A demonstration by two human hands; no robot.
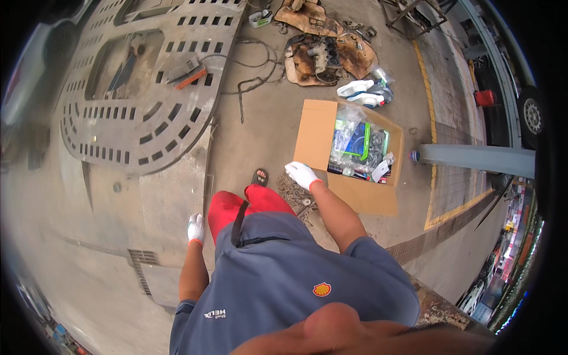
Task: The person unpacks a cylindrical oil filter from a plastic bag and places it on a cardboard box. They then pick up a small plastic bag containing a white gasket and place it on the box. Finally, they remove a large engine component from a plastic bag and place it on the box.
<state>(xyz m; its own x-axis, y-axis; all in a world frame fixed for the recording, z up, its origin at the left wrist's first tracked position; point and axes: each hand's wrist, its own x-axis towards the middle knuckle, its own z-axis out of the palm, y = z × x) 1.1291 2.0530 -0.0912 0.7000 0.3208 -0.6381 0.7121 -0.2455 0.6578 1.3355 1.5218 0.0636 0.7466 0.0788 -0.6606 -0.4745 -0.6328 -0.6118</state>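
Note:
My right hand [302, 176], in a white knit glove with an orange cuff, reaches forward beside the near left flap of an open cardboard box [316, 131]. Its fingers look loosely stretched, and nothing shows in them. Low at my left side hangs my left hand [196, 229] in a matching glove, apparently holding nothing, its fingers partly seen. Inside the box lie a blue-and-green package [358, 141], clear plastic bags [348, 127] and dark parts. A heap of chain-like metal [291, 190] rests on the floor below my right hand.
White bottles [361, 93] lie beyond the box, near greasy engine parts [322, 58] on stained cardboard. A slotted metal platform [142, 112] with an orange-edged block [189, 77] is at the left. Hose [260, 80] trails between them. A grey lift arm [473, 157] extends from the right.

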